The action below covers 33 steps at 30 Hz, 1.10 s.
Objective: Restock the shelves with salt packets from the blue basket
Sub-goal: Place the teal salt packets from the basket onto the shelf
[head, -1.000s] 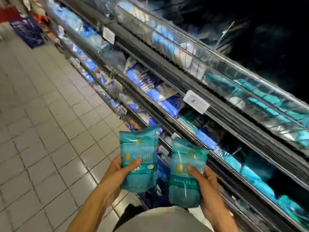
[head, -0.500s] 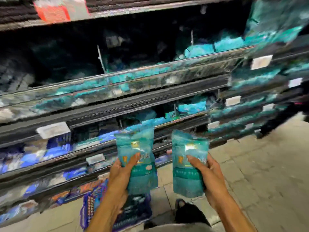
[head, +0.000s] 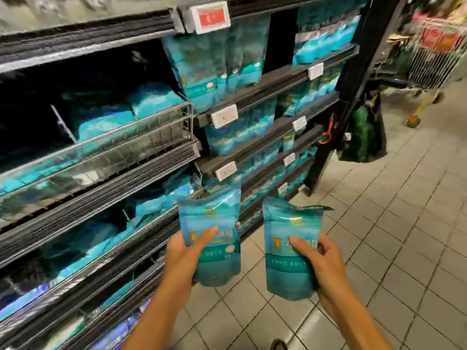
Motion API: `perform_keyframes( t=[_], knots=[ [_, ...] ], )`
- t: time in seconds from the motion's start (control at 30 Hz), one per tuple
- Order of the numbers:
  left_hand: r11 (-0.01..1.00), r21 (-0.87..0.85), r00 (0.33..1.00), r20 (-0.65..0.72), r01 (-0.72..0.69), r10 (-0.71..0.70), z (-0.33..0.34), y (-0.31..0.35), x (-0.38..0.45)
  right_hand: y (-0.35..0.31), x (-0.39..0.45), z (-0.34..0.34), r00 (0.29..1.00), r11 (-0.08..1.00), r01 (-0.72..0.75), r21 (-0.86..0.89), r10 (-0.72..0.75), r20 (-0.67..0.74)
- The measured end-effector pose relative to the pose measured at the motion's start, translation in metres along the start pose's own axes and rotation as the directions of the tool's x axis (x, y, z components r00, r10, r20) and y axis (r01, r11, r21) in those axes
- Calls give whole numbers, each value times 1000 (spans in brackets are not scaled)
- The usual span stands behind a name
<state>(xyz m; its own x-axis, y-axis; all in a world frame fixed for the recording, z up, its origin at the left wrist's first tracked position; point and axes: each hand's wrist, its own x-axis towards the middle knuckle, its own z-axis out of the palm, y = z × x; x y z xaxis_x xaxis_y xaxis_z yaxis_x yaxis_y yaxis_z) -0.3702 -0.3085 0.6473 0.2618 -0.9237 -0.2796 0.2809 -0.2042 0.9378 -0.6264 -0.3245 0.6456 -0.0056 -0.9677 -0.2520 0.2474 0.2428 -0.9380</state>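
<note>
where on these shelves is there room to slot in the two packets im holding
Likeliest free: the dark gap on the upper shelf, between the upright teal packets and the stack to its right. The wire-fronted bay looks half empty at its dark left end. The lower right shelves are packed tight.

tiled floor, red price tag — dark hanging bag
</note>
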Motion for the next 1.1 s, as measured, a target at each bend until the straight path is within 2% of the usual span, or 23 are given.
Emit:
perform_keyframes(
  t=[0.2, 0.4, 0.67, 0.9, 1.1],
  knots=[
    [998, -18, 998, 26, -57, 57, 108, 8, 48, -59, 64, -72, 998, 998, 55, -14, -55, -3],
    [998, -7, 996, 60, -65, 65, 183, 23, 103, -104, 128, -104, 990, 990, 138, 39, -138, 8],
    [987, -3, 981, 113, -159, 158, 252, 56, 209, -143, 246, -101, 979, 978, 202, 56, -203, 16],
    [976, -77, 971, 114, -204, 212, 301, 105, 313, -199, 356, -77, 960, 961, 277, 21, -277, 28],
    [961, -66, 955, 116, -267, 273, 334, 141, 374, -239, 435, -69, 945, 947, 320, 30, -321, 66]
  ],
)
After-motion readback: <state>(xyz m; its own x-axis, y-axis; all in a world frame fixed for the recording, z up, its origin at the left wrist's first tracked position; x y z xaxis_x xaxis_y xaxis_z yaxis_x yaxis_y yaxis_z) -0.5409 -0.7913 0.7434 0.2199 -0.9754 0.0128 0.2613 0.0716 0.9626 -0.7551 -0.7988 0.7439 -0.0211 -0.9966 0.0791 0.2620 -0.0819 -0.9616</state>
